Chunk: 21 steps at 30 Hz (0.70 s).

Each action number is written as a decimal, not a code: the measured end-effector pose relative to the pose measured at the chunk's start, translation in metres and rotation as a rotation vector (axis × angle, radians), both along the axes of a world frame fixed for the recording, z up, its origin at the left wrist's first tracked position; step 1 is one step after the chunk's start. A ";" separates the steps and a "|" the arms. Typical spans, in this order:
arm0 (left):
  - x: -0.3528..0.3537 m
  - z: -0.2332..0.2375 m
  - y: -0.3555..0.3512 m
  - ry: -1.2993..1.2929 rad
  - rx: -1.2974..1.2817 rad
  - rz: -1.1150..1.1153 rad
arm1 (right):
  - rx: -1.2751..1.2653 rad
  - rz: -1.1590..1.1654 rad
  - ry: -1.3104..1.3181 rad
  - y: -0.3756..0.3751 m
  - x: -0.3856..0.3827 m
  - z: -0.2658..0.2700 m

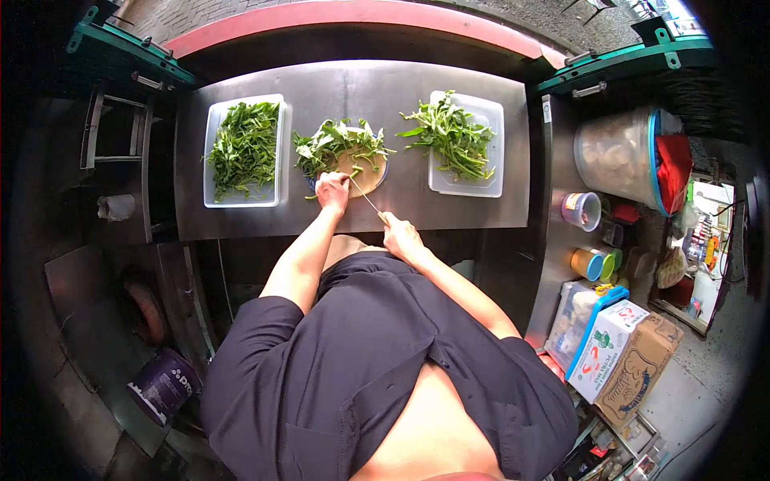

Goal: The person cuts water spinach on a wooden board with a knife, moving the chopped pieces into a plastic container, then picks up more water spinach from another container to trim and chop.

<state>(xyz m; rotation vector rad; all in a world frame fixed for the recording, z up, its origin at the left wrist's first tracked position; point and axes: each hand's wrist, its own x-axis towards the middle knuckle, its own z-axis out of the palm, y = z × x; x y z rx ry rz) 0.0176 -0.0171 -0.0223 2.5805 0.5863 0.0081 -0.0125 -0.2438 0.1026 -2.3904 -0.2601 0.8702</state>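
Note:
A round cutting board [370, 178] lies on the steel counter in front of me, with leafy greens [341, 147] heaped over its far side. At the board's near left edge, my left hand [333, 192] has its fingers closed on the stems of these greens. My right hand [402, 238] grips a knife [366, 196] by its handle at the counter's front edge. The blade slants up and left across the board, and its tip is close to my left fingers. Some short stem pieces lie on the board near the blade.
On the steel counter [321, 88], a clear tray [280, 160] of leafy greens stands left and another tray [473, 189] with longer-stemmed greens right. Further right are a large lidded tub [613, 152], small containers [581, 210] and a cardboard box [639, 369]. A purple bucket [164, 386] sits lower left.

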 end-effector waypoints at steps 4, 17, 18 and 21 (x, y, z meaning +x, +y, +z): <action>0.000 0.006 0.000 0.020 0.034 -0.038 | 0.001 0.003 -0.014 -0.001 0.000 0.001; 0.002 0.013 0.000 -0.026 0.200 -0.177 | -0.077 0.029 0.014 0.009 -0.003 0.000; 0.002 0.013 0.000 -0.025 0.210 -0.178 | -0.109 0.054 0.023 0.011 0.001 0.006; 0.000 0.011 0.000 -0.049 0.191 -0.157 | -0.162 0.094 0.041 0.016 0.004 0.016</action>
